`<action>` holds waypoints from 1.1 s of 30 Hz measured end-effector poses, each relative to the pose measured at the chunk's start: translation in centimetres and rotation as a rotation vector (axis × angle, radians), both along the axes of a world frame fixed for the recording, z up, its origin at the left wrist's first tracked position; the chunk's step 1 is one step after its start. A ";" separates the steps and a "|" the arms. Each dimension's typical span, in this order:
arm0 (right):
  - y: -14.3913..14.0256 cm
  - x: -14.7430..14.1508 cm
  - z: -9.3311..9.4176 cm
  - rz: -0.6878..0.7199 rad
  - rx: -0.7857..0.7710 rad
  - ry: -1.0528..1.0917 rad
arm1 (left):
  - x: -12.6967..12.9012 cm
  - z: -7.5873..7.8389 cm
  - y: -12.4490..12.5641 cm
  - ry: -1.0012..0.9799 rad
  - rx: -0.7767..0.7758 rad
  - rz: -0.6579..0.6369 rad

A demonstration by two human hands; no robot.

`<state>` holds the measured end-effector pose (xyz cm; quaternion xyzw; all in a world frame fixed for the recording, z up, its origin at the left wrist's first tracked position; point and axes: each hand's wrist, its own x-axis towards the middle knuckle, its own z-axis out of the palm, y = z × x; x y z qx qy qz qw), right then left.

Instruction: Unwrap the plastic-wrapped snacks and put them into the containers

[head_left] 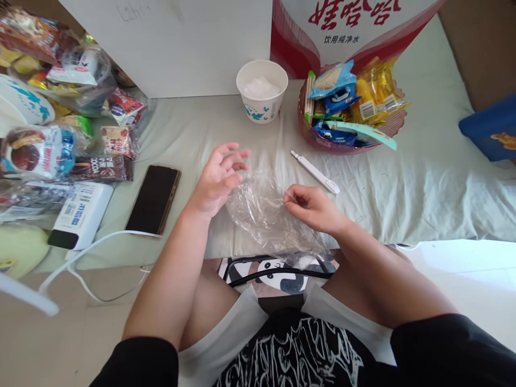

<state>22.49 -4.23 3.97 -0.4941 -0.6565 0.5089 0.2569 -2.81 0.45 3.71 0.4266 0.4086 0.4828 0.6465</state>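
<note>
A clear plastic bag lies crumpled at the front edge of the cloth-covered surface, its lower end hanging toward my lap. My right hand pinches the bag's right side between thumb and fingers. At the bag's left edge, my left hand is raised with its fingers spread and slightly curled, nothing visible in them. Just beyond my right hand lies a white utility knife, set diagonally. Farther back stands a white paper cup with a blue leaf print, holding something white and crumpled.
A reddish bowl of wrapped snacks stands back right, before a red-and-white carton. Left are a phone, a white device with a cable, and piled snack packets. A white box stands behind; a blue object sits far right.
</note>
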 end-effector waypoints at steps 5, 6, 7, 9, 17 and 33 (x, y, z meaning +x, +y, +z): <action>0.7 -0.8 -0.7 -0.307 0.061 0.189 | 2.2 -1.0 -1.8 -0.241 -0.286 -0.075; 0.8 -1.0 -0.8 -0.342 0.057 0.213 | 2.7 -1.0 -2.2 -0.239 -0.319 -0.142; 0.8 -1.2 -0.9 -0.371 0.055 0.230 | 3.2 -1.0 -2.6 -0.210 -0.332 -0.197; 0.8 -1.3 -0.8 -0.430 0.067 0.254 | 3.8 -0.8 -3.0 -0.077 -0.317 -0.254; 0.6 -0.2 -0.3 -0.184 -0.004 0.178 | 2.5 -0.3 -2.4 0.199 -0.053 0.018; 0.6 0.0 -0.3 -0.289 -0.151 0.408 | 2.0 -0.2 -1.9 0.048 -0.055 -0.073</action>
